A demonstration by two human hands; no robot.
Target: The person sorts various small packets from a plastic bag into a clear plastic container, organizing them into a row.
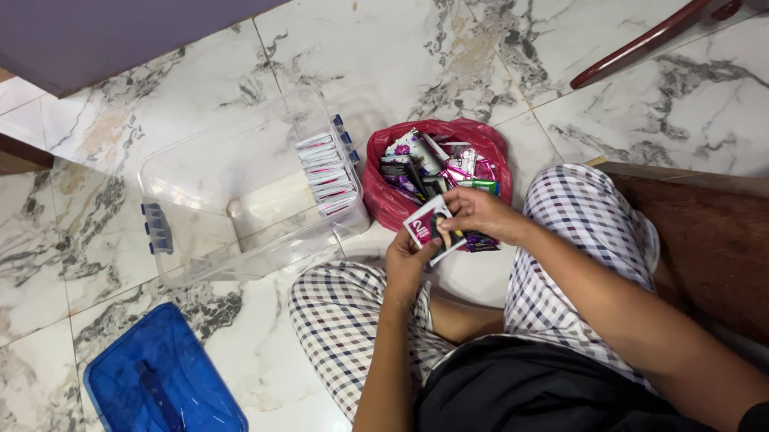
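I sit cross-legged on a marble floor in checked trousers. My left hand point(407, 260) and my right hand point(479, 213) together hold a small maroon and white sachet point(427, 226) above my knees. Just beyond my hands lies an open red plastic bag point(385, 200) filled with several small sachets point(435, 171) in pink, black, white and green. To its left stands a clear plastic box point(190, 178) with blue latches. A row of upright sachets point(328, 172) lines the box's right end.
A blue lid point(161, 394) with a handle lies on the floor at the lower left. A purple surface point(85, 30) spans the upper left, a dark red chair leg point(664, 30) the upper right, and a brown wooden board point(737, 250) lies on the right.
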